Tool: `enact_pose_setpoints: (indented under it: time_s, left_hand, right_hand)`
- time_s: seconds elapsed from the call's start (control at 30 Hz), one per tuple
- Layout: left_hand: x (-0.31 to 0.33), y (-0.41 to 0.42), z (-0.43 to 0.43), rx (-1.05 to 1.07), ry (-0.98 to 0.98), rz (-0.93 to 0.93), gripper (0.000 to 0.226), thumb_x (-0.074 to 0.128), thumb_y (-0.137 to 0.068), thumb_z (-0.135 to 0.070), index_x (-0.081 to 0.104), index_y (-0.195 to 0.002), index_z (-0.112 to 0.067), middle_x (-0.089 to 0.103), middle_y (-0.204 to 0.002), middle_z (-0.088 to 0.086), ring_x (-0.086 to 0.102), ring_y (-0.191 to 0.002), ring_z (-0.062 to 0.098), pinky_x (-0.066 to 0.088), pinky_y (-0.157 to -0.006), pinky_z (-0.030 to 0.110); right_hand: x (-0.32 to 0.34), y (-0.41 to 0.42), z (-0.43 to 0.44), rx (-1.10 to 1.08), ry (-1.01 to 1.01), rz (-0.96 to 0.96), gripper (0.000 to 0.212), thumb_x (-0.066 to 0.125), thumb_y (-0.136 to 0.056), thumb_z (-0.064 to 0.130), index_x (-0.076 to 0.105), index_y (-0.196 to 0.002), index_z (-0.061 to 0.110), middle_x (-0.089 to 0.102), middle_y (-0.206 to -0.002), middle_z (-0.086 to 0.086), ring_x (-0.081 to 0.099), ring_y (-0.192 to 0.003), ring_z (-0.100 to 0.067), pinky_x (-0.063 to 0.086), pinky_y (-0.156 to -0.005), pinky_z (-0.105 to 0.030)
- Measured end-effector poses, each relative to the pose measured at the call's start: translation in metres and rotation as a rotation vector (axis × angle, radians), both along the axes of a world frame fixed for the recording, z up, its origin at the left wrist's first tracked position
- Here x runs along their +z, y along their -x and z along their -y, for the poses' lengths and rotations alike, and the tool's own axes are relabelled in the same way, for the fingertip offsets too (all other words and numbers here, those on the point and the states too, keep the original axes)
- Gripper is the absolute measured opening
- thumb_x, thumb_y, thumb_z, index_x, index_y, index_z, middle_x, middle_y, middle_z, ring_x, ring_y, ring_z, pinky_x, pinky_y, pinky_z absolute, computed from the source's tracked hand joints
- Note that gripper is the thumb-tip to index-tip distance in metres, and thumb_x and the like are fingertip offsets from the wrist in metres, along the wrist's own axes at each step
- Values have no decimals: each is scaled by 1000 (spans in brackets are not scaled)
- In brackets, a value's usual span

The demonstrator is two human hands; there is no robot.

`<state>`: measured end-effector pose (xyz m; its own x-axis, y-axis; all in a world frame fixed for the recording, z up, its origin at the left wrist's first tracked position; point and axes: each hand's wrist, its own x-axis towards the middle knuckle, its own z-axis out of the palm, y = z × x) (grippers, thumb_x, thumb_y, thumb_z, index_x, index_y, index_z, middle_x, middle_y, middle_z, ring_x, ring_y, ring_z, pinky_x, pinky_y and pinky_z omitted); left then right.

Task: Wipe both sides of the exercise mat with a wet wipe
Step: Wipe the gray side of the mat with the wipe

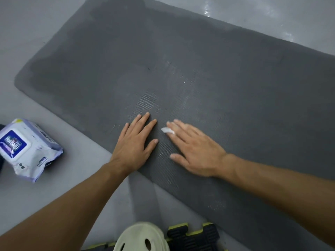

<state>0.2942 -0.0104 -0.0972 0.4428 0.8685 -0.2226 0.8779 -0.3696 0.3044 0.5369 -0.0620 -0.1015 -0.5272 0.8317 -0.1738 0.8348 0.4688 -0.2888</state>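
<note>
A dark grey exercise mat (181, 69) lies flat on the grey floor, running from the upper left to the lower right. My left hand (135, 142) rests flat on its near edge with fingers spread. Just to the right, my right hand (192, 147) lies flat on the mat, fingers straight, pressing a small white wet wipe (167, 130) under its fingertips. Only a bit of the wipe shows beyond the fingers. The mat's surface near the hands shows faint wet streaks.
A white and purple pack of wet wipes (27, 147) lies on the floor at the left, beside the mat. A pale green shoe (143, 238) and black-and-yellow interlocking foam tiles (194, 236) are at the bottom edge. Bare grey floor (36, 33) surrounds the mat.
</note>
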Motion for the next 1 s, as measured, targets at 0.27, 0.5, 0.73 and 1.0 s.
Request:
enact_pose_setpoints:
  time_s: [0.27, 0.5, 0.73, 1.0]
  left_hand:
    - [-1, 10, 9, 52, -8, 11, 61, 43, -106, -45, 22, -163, -34, 5, -173, -11, -5, -159, 10, 2, -128, 42]
    - [5, 8, 9, 61, 52, -1, 62, 40, -108, -44, 16, -164, -35, -1, -173, -12, -11, -157, 8, -4, -127, 41]
    - [7, 4, 9, 93, 55, 27, 62, 45, -107, -41, 20, -164, -34, 2, -173, -11, -7, -158, 10, -1, -129, 45]
    - [4, 5, 22, 42, 21, 23, 59, 46, -108, -34, 25, -163, -30, 7, -173, -11, -3, -159, 10, 0, -128, 42]
  right_hand:
    - [-11, 23, 38, 405, -60, 33, 67, 28, -109, 55, 30, -163, 15, 20, -173, -3, 9, -161, -21, 11, -129, -45]
    - [5, -27, -81, -177, -16, 93, 67, 18, -109, 53, 2, -167, 24, 6, -175, 1, -2, -161, -19, 3, -129, -39]
    - [7, -14, -81, -177, 56, 30, 71, 22, -108, 56, 3, -167, 21, 1, -175, -2, -3, -161, -20, 6, -131, -42]
    - [-3, -3, 61, 491, 5, 23, 65, 30, -109, 47, 16, -166, 19, 6, -175, 0, -6, -161, -18, 0, -130, -40]
